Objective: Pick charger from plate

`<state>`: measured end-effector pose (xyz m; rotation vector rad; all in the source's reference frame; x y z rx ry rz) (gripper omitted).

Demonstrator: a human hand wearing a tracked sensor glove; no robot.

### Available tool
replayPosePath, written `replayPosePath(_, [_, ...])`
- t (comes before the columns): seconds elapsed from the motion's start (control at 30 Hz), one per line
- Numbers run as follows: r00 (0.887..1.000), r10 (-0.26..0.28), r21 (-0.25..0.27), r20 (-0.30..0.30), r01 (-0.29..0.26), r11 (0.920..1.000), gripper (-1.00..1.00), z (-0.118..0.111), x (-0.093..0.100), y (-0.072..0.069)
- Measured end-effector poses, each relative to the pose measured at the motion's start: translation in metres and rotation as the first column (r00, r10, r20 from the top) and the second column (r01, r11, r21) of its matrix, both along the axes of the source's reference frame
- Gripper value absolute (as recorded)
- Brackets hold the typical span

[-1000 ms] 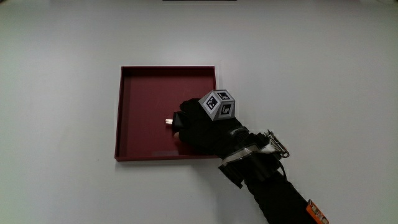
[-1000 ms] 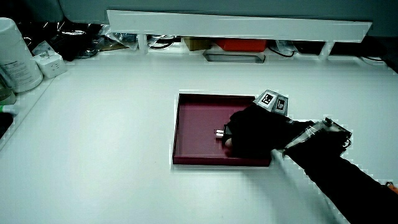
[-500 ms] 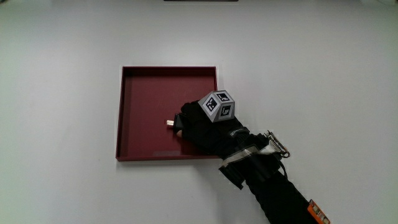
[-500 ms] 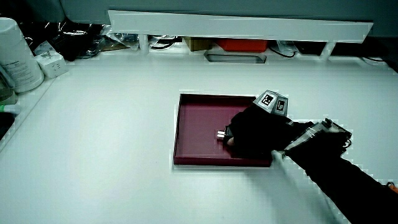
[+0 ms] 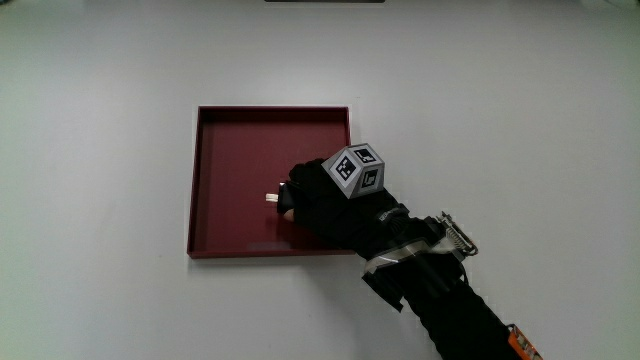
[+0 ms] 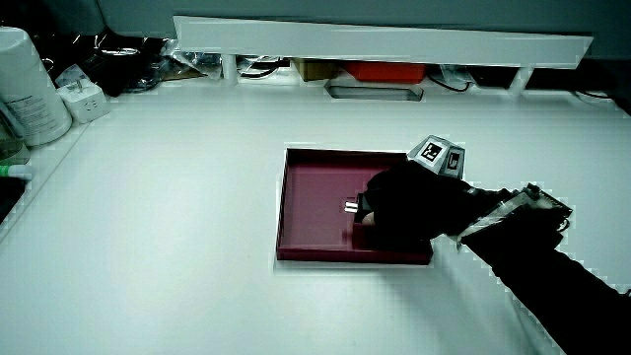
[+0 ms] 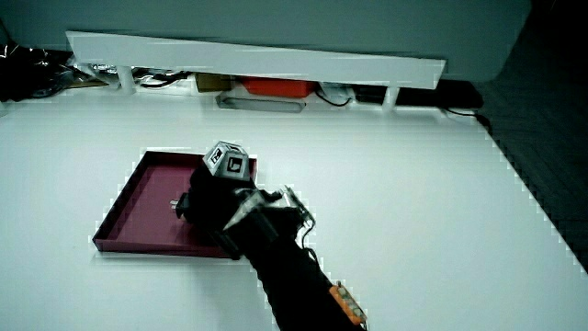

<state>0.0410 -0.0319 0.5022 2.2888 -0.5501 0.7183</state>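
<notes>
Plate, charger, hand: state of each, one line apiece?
plate: dark red square tray, flat on the table, bare apart from the charger and the hand.
charger: mostly hidden in the hand, only its metal prongs show, over the plate; cannot tell whether it is lifted clear.
hand: over the plate's corner nearest the person, fingers curled around the charger.

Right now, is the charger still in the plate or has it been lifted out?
Still in. The hand is closed around the charger, whose metal tip pokes out over the dark red plate. Whether it has left the floor, cannot tell.
</notes>
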Motion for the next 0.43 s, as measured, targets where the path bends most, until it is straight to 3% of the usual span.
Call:
replayPosePath(0.23, [1.000, -0.005, 0.036, 0.014, 0.004, 0.9993, 1.00, -0.026, 0.015, -0.002])
replayPosePath(0.27, [0.999, -0.012, 0.026, 0.033, 0.011, 0.9996, 1.00, -0.028, 0.019, -0.002])
replayPosePath(0.3, [0.991, -0.042, 0.005, 0.124, 0.041, 0.9991, 1.00, -0.021, 0.023, -0.004])
replayPosePath(0.37, [0.991, -0.025, -0.003, 0.131, 0.026, 0.9997, 1.00, -0.031, 0.032, -0.004])
replayPosePath(0.43, [0.985, -0.039, 0.039, 0.168, 0.033, 0.9987, 1.00, -0.034, 0.041, -0.004])
